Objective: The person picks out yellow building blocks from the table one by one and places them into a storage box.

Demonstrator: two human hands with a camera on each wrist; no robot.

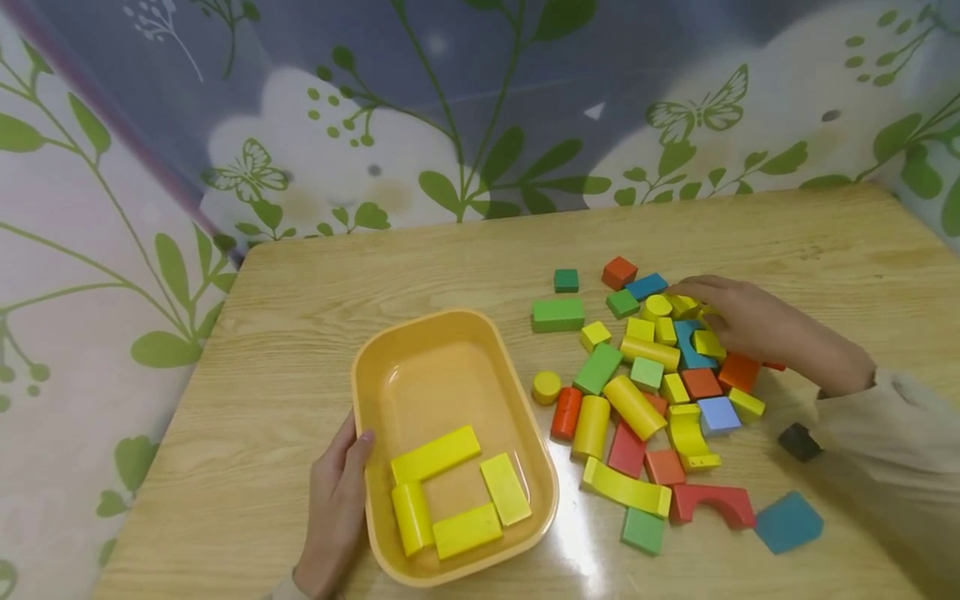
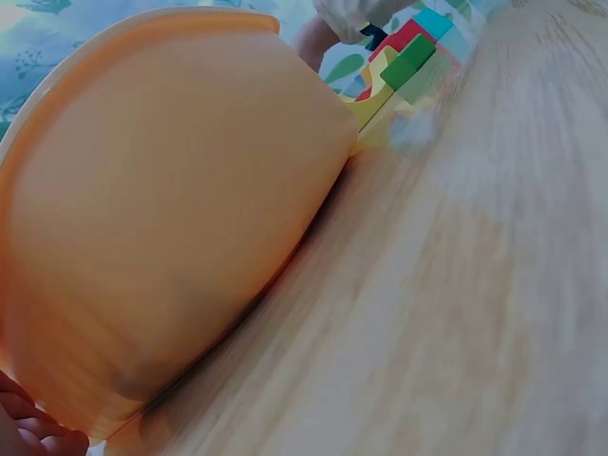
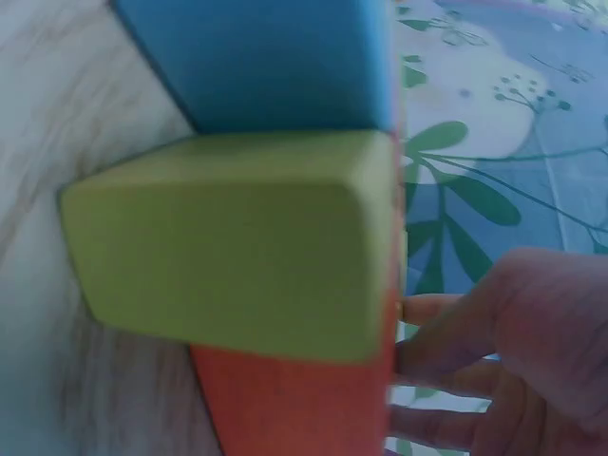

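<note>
My left hand (image 1: 339, 492) grips the left side of an orange plastic tray (image 1: 525, 417), its thumb at the rim. Inside the tray lie several yellow wooden blocks (image 1: 468, 529), grouped near its front. In the left wrist view, the tray's outer wall (image 2: 180, 209) fills much of the picture, with curled fingers (image 2: 38, 423) at its lower corner. My right hand (image 1: 757, 329) reaches over the back right of a heap of coloured blocks, fingers extended over yellow blocks (image 1: 684, 307). Its fingertips are hidden behind nearby blocks in the right wrist view, where a yellow-green block (image 3: 228, 247) stands close.
Around the heap lie a red arch (image 1: 712, 502), a teal block (image 1: 789, 523), a dark block (image 1: 799, 442) and a long green block (image 1: 558, 315). A patterned wall (image 1: 465, 108) borders the wooden table (image 1: 247, 400) at the back and left.
</note>
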